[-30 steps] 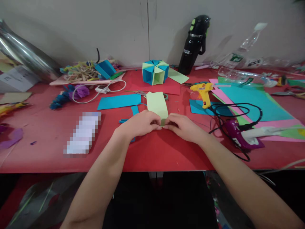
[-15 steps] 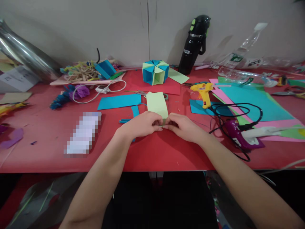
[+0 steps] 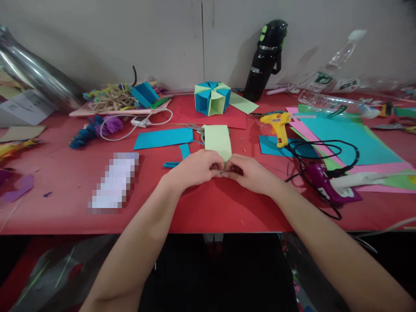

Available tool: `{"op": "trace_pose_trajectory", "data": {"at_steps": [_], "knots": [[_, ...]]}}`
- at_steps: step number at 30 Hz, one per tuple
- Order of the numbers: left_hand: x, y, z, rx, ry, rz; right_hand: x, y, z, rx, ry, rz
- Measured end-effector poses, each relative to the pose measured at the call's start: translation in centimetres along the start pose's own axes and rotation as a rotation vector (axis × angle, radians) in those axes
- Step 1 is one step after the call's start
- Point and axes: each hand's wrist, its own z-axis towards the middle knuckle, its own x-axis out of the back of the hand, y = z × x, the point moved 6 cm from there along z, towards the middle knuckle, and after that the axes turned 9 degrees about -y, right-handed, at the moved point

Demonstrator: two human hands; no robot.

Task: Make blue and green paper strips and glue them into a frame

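Note:
A light green paper strip [image 3: 217, 141] lies upright in view on the red table, its near edge pinched between both hands. My left hand [image 3: 208, 166] is closed on the left part of that edge. On the right part, my right hand [image 3: 243, 170] is closed too, its fingertips almost meeting those of the left. Scissors [image 3: 200, 130] lie partly under the strip. Left of it are a flat blue paper [image 3: 164, 138] and narrow blue paper pieces [image 3: 172, 164]. Behind stands a ring of blue and green folded paper [image 3: 212, 99].
A yellow glue gun [image 3: 276, 125], a purple device with black cable [image 3: 328, 184] and coloured sheets [image 3: 351, 138] lie right. A black bottle [image 3: 264, 60] stands behind. A blurred-out phone-like object [image 3: 113, 182] lies left, below a white cable [image 3: 141, 123]. The table's front edge [image 3: 227, 233] is near.
The green strip has turned slightly and its far end has shifted right, showing more of the scissors. Both hands still pinch its near edge.

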Motion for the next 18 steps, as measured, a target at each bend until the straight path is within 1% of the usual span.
{"op": "trace_pose_trajectory", "data": {"at_steps": [11,18], "knots": [[-0.07,-0.46,-0.02,0.009,-0.031,0.082,0.18,-0.27,0.03,0.026,0.004,-0.058],[0.09,-0.18,-0.12,0.004,-0.025,0.091,0.29,-0.36,0.07,0.034,0.010,-0.087]]}}
